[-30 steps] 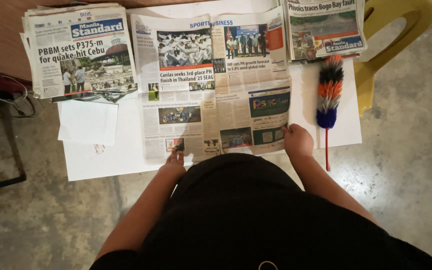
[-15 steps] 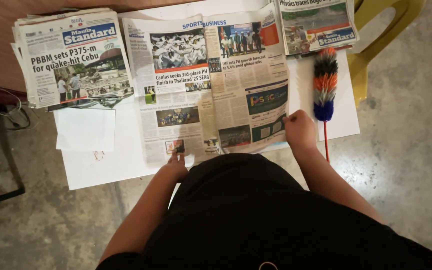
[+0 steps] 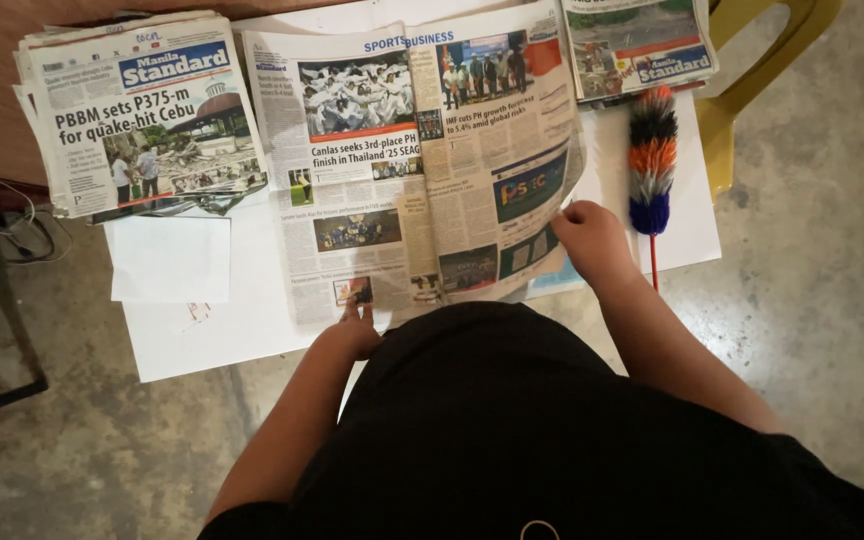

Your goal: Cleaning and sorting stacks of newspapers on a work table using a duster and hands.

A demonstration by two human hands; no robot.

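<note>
Where half a second earlier the open newspaper (image 3: 422,170) lay flat, its right page now lifted; right hand (image 3: 592,240) pinched that page's edge, left of the feather duster (image 3: 652,150); left hand (image 3: 352,325), gripping nothing, pressed fingertips on the paper's lower left corner.

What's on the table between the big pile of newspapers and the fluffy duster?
In the head view, the open newspaper lies between the newspaper stack and the striped duster, with both hands on it.
</note>
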